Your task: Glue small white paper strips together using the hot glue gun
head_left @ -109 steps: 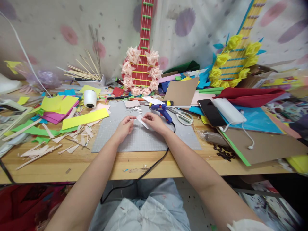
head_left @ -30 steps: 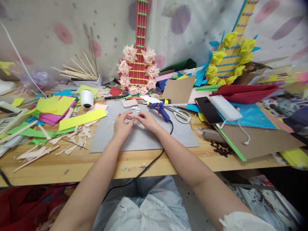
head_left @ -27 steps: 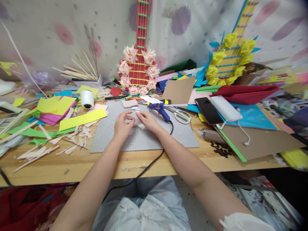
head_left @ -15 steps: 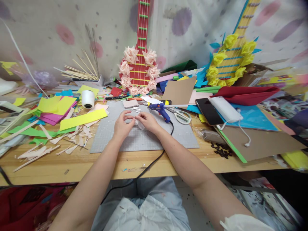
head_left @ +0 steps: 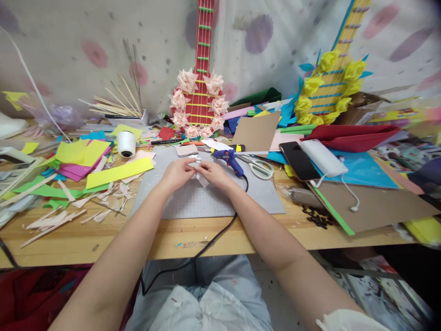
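Note:
Over the grey cutting mat [head_left: 220,204], my left hand [head_left: 177,174] and my right hand [head_left: 214,174] meet at the fingertips. Between them they pinch a small pale piece of paper [head_left: 202,180], whose pointed end hangs below the fingers. Most of this piece is hidden by my fingers. Just right of my right hand lies a blue glue gun [head_left: 231,161], its black cord running down across the mat and over the table edge. Scissors [head_left: 261,168] with pale grey handles rest beside it. Behind my fingers sits a small stack of pale pink paper [head_left: 186,151].
A red paper guitar [head_left: 200,99] with pink flowers stands at the back; a yellow one [head_left: 327,94] is at right. Paper scraps [head_left: 55,219] and a white cylinder [head_left: 126,144] lie left. A phone [head_left: 299,161] and a white power bank [head_left: 324,157] lie right.
My left hand has turned and its fingers have closed in against my right fingertips. The pale paper piece hangs slightly lower and more visible between them.

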The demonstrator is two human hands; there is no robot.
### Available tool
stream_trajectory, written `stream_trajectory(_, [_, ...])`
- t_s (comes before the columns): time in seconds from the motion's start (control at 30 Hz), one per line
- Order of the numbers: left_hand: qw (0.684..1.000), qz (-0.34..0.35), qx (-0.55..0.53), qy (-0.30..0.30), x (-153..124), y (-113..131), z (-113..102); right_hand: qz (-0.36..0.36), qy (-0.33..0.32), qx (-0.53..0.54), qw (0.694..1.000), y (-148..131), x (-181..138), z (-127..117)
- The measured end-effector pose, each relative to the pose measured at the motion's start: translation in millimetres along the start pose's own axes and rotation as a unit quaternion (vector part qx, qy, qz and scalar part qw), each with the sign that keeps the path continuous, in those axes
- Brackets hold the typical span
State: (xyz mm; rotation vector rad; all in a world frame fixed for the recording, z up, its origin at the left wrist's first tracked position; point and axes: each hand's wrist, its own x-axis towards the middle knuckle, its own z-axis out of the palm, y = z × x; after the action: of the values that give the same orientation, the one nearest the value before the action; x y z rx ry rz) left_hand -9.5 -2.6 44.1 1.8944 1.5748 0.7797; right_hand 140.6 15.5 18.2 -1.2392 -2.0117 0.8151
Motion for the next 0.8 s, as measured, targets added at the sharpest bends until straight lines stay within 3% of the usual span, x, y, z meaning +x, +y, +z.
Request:
stream_trajectory(0.1, [0.998, -0.006, -0.031, 0.051, 4.6, -0.4, 4.8, 0.019, 0.023, 0.055, 0.998, 0.1, 0.4, 0.7])
stream_trajectory(0.2, [0.981, -0.046, -0.141, 0.128, 7.8, -4.5, 12.4, 0.050, 0.019, 0.146, 0.988, 4.7, 0.6, 1.4])
stream_trajectory(0.4, [0.880, -0.154, -0.418, 0.169, 5.8, -9.1, 21.1, 0.103, 0.032, 0.237, 0.965, 6.2, -1.2, -5.9])
stream_trajectory(0.57, [0.848, -0.172, -0.472, 0.167, -0.7, -4.8, 18.8, 0.080, 0.044, 0.276, 0.957, -3.0, -4.8, -9.2])
stream_trajectory(0.8, [0.833, -0.171, -0.496, 0.175, -6.9, -6.5, 20.7, 0.090, 0.053, 0.309, 0.945, -3.6, -7.8, -5.3])
